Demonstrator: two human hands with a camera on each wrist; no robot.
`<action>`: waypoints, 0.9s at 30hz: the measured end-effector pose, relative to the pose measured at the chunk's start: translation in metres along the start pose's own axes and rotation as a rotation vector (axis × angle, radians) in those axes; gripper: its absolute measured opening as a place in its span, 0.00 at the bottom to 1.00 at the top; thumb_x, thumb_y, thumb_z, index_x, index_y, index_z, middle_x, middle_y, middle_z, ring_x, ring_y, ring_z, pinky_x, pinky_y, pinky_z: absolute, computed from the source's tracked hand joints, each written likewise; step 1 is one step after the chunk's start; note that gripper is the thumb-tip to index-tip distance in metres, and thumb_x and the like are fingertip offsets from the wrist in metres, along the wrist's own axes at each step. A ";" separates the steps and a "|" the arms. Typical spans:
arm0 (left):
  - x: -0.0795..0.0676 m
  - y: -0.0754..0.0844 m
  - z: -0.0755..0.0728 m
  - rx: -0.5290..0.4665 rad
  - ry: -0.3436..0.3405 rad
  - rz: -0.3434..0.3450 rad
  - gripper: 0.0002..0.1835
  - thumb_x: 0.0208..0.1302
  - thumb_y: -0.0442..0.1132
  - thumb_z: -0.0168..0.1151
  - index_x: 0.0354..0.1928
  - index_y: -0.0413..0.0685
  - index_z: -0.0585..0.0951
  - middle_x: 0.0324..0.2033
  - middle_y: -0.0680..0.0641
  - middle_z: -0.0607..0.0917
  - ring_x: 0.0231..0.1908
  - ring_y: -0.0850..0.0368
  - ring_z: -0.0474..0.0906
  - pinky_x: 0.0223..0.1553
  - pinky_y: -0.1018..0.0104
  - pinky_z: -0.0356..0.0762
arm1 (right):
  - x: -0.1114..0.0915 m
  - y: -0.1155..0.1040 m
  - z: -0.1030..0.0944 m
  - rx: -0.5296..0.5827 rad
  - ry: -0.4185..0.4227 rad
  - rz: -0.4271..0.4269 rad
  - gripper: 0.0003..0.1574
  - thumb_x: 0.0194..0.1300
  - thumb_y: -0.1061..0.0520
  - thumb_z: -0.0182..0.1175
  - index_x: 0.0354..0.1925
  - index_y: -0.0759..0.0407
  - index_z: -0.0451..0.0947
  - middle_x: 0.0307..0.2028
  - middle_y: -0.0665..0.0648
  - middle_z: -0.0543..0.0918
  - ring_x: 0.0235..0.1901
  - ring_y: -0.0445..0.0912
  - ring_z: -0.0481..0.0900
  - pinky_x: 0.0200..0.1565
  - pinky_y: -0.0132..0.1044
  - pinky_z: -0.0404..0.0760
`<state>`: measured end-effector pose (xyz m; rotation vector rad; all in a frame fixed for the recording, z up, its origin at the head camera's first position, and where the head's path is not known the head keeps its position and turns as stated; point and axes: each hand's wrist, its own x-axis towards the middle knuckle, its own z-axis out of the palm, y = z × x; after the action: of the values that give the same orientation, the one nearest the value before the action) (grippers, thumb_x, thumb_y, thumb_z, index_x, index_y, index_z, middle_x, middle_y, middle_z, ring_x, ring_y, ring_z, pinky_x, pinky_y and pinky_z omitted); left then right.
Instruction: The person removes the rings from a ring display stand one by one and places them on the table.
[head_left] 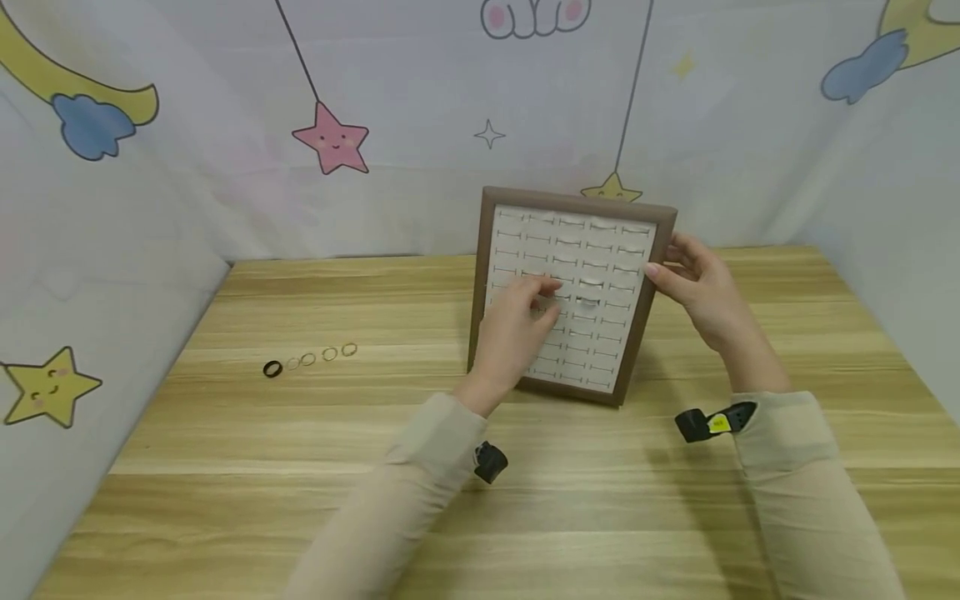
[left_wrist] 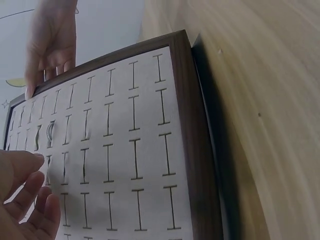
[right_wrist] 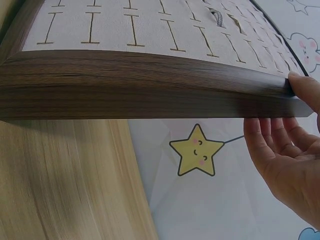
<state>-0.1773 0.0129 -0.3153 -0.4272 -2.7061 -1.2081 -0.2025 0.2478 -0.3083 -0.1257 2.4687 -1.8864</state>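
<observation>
A ring display board [head_left: 543,387] with a brown wooden frame and a white slotted pad stands tilted back on the table. My right hand [head_left: 701,287] grips its right edge, thumb on the front and fingers behind; the right wrist view shows the same hold [right_wrist: 287,145]. In front of the pad is my left hand [head_left: 513,329], its fingers loosely bent, with nothing visible between thumb and index finger. A silvery ring [head_left: 588,301] sits in a slot just right of those fingertips, also seen in the left wrist view [left_wrist: 50,132]. Other slots gape slightly.
To the left on the wooden table [head_left: 300,467] lie a black ring [head_left: 272,368] and several thin pale rings [head_left: 330,354] in a row. Behind the table hangs a white cloth [head_left: 420,200] printed with stars and moons.
</observation>
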 end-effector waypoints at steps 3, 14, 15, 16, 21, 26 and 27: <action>0.001 0.004 0.009 0.015 -0.006 0.021 0.14 0.64 0.36 0.62 0.51 0.48 0.81 0.47 0.50 0.84 0.46 0.58 0.79 0.47 0.70 0.79 | 0.000 0.000 -0.001 -0.016 0.000 0.004 0.42 0.68 0.49 0.56 0.73 0.58 0.51 0.56 0.47 0.69 0.56 0.37 0.70 0.48 0.18 0.75; 0.003 0.014 0.028 0.137 0.041 0.092 0.10 0.62 0.40 0.64 0.45 0.51 0.83 0.44 0.53 0.85 0.45 0.61 0.80 0.46 0.73 0.78 | 0.000 0.001 0.000 0.025 0.007 -0.021 0.41 0.68 0.52 0.58 0.72 0.61 0.53 0.52 0.44 0.71 0.51 0.33 0.72 0.47 0.18 0.76; 0.003 0.014 0.029 0.150 0.044 0.092 0.10 0.62 0.41 0.64 0.45 0.51 0.83 0.43 0.54 0.85 0.45 0.61 0.80 0.46 0.73 0.78 | 0.000 0.001 0.000 0.027 0.007 -0.022 0.41 0.68 0.52 0.58 0.72 0.61 0.53 0.51 0.44 0.72 0.50 0.32 0.72 0.47 0.18 0.76; 0.003 0.014 0.030 0.160 0.045 0.091 0.09 0.62 0.42 0.64 0.44 0.52 0.83 0.43 0.54 0.85 0.45 0.61 0.80 0.45 0.73 0.79 | 0.000 0.001 0.000 0.032 0.008 -0.024 0.41 0.67 0.52 0.58 0.71 0.61 0.53 0.51 0.44 0.72 0.50 0.32 0.73 0.47 0.18 0.76; 0.003 0.017 0.031 0.232 0.039 0.072 0.10 0.63 0.46 0.63 0.44 0.54 0.82 0.44 0.55 0.84 0.45 0.61 0.79 0.44 0.73 0.79 | 0.001 0.001 0.001 0.064 0.002 -0.036 0.41 0.67 0.54 0.58 0.71 0.62 0.54 0.50 0.44 0.72 0.48 0.32 0.74 0.46 0.19 0.77; 0.003 0.018 0.032 0.290 0.025 0.057 0.10 0.64 0.48 0.61 0.44 0.55 0.81 0.42 0.56 0.82 0.44 0.61 0.78 0.42 0.72 0.79 | 0.001 0.002 0.001 0.071 0.000 -0.045 0.40 0.67 0.54 0.58 0.71 0.62 0.54 0.49 0.44 0.72 0.48 0.31 0.74 0.46 0.19 0.77; 0.004 0.018 0.032 0.296 0.023 0.054 0.10 0.64 0.48 0.61 0.44 0.55 0.81 0.42 0.56 0.82 0.44 0.61 0.78 0.42 0.72 0.79 | 0.001 0.002 0.001 0.072 0.000 -0.046 0.40 0.67 0.54 0.58 0.71 0.62 0.54 0.49 0.44 0.72 0.48 0.31 0.74 0.46 0.19 0.77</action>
<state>-0.1757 0.0492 -0.3229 -0.4377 -2.7718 -0.7757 -0.2037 0.2473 -0.3104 -0.1817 2.4151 -1.9899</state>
